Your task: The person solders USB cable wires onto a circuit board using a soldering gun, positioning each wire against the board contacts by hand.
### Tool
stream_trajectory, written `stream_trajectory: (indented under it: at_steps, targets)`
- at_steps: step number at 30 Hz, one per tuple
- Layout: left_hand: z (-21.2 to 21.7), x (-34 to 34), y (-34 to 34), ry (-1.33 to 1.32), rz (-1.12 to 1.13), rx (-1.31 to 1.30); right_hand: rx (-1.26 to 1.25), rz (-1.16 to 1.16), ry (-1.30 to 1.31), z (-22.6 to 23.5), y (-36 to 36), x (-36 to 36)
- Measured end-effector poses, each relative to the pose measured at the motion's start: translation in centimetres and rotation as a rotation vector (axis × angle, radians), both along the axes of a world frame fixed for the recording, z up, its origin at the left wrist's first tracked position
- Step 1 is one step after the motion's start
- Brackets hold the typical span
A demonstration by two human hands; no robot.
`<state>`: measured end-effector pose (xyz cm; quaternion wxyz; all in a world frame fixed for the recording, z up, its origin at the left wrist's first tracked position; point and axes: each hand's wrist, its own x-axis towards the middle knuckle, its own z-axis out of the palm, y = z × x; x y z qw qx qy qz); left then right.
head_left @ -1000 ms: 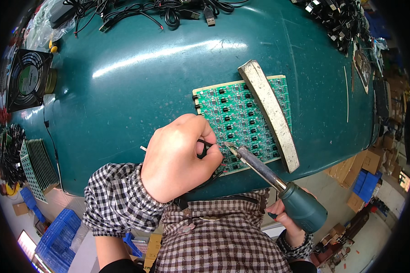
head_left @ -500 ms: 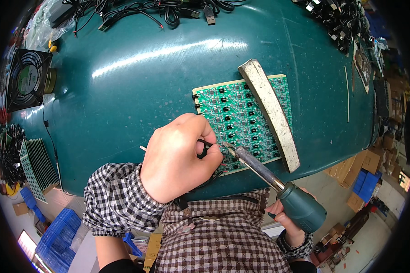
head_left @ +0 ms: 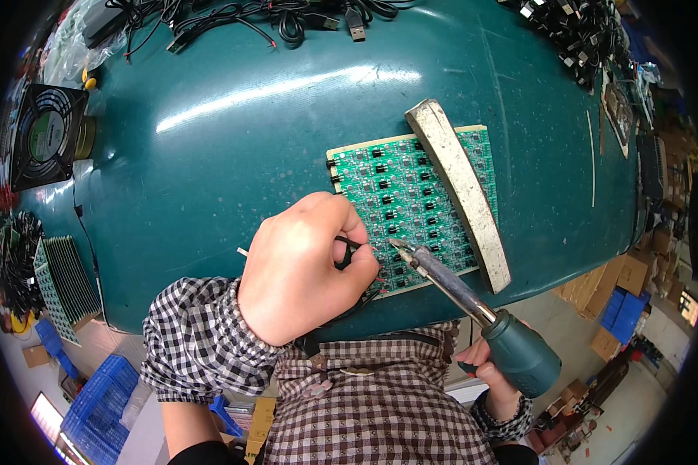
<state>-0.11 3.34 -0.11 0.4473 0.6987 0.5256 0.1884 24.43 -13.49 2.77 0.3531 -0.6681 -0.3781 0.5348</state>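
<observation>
Under a scuffed bar (head_left: 461, 194), the green circuit panel (head_left: 405, 174) bears black components (head_left: 388, 201).

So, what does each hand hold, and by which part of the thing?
The left hand pinches a black cable near its red-wired end; the right hand holds a soldering iron by its green handle.
</observation>
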Motion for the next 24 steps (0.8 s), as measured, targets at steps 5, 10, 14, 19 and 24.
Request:
stream_trajectory:
  at_steps: [5,10,14,19,24]
  targets:
    - [0.1,0.0,0.0,-0.001,0.001,-0.001,0.01,-0.092,0.154,-0.4,-0.4,0.1]
    - [0.0,0.1,0.1,0.002,-0.003,-0.009,0.02,-0.113,0.219,-0.1,0.3,-0.3]
    - [0.1,-0.2,-0.4,-0.04,0.049,-0.119,-0.017,-0.201,0.279,0.7,1.1,-0.8]
    - [0.0,0.2,-2.1,-0.028,0.118,0.004,0.004,-0.229,0.32,0.7,0.8,-0.8]
    - [0.1,0.2,-2.1,0.028,0.094,0.036,0.0,-0.143,0.234,0.3,-0.1,-0.2]
